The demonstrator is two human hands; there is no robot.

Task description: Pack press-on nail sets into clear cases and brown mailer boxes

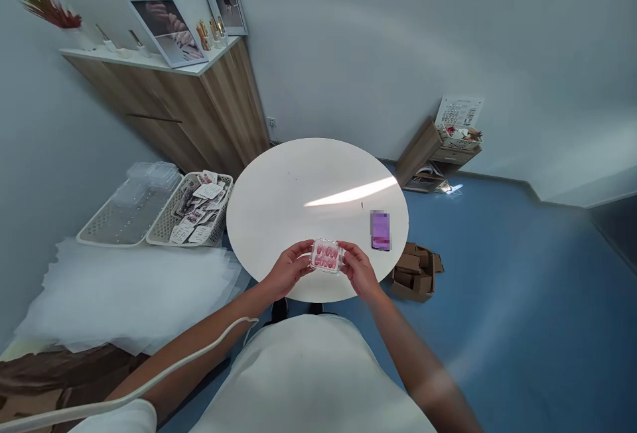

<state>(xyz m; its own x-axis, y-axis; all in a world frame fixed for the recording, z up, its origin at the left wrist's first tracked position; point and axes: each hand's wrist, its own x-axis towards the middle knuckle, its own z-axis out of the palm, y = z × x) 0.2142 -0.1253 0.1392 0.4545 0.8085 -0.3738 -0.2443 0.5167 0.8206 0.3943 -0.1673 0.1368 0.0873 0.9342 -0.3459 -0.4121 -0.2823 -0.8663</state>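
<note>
Between my two hands is a small clear plastic box of pink press-on nails (326,256), held over the near edge of a round white table (293,184). The pink nails show in rows through its lid. My left hand (291,268) grips the box's left side, thumb below and fingers above. On the opposite side, my right hand (359,269) pinches the right edge in the same way. To the right on the table lies a phone (381,231) with a purple screen.
Left of the table stand a white basket of printed cards (223,211) and a basket with clear plastic boxes (132,211). White sheets (129,287) are stacked nearer me. A carton of cardboard pieces (415,274) sits on the floor at right. A wooden cabinet (199,111) stands behind.
</note>
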